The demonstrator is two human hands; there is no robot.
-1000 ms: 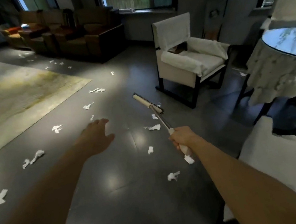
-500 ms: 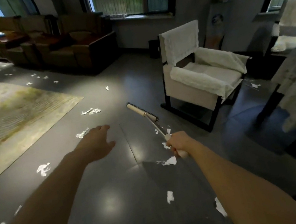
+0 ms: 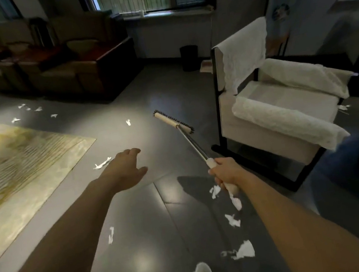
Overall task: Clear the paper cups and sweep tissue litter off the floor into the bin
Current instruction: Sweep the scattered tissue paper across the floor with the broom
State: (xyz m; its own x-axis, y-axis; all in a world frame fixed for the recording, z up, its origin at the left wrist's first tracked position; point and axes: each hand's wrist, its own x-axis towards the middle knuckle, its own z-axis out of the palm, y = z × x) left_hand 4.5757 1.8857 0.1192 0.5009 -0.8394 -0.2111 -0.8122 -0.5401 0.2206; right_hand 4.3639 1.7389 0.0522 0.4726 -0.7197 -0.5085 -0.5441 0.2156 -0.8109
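Your right hand (image 3: 225, 173) gripped the broom (image 3: 173, 121) handle, head raised off the floor (image 3: 143, 246); your left hand (image 3: 125, 169) hovered spread above scattered tissue litter (image 3: 243, 251).

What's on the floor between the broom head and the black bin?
Nothing: in the head view, only bare floor separates the broom head from the bin.
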